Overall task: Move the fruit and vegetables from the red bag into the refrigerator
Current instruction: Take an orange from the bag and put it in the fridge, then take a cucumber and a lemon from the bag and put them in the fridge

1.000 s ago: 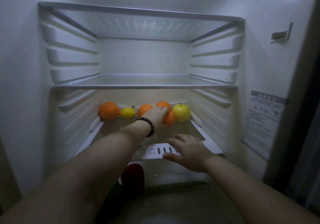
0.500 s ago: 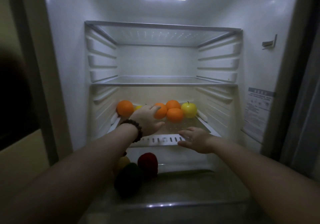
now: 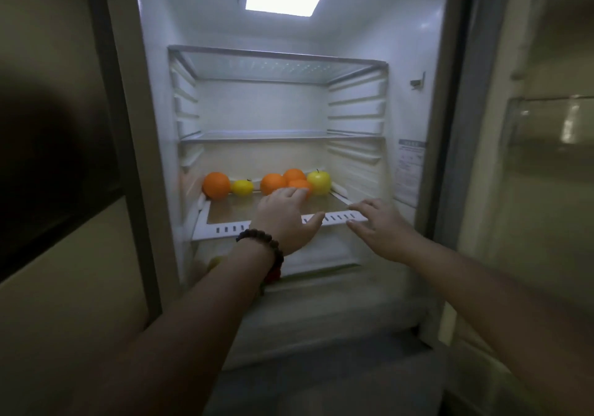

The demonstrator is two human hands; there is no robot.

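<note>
Orange fruit sat just beyond your spread, empty left hand; your right hand hovered spread beside it.

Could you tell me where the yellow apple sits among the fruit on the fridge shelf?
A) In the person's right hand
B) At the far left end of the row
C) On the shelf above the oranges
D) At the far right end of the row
D: the yellow apple sits at the right end of the row on the lower shelf, just right of the cluster of oranges.
</note>
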